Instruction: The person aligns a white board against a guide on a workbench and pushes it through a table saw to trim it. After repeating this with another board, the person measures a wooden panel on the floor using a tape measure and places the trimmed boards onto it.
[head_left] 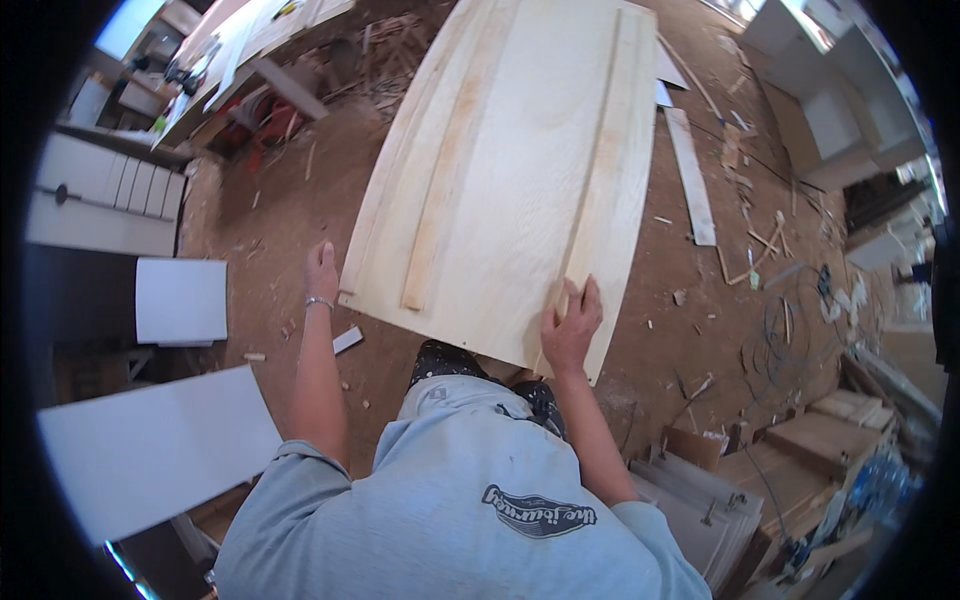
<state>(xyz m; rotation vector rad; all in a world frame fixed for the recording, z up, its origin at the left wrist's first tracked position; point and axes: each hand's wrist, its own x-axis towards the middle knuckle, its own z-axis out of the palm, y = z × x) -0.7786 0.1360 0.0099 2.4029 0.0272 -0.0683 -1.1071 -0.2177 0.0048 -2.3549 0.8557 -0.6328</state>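
Observation:
A large pale plywood panel [510, 190] stretches away in front of me, its near edge close to my thighs. Long wooden strips lie lengthwise on it, among them a left strip [445, 190] and a right strip [598, 170]. My right hand [572, 325] straddles the near part of the right strip, thumb on its left side and fingers over its other side. Beside the panel's near left corner is my left hand [322, 272], seen edge-on with fingers stretched forward. Its thumb side is close to the panel edge; whether it touches is hard to tell.
White boards [160, 450] and a white slatted door [110, 195] stand at left. A workbench [250, 50] is at the far left. Offcuts, a long narrow board [690, 175] and cables [785, 330] litter the dirt floor at right. Cabinet carcasses [840, 90] stand far right.

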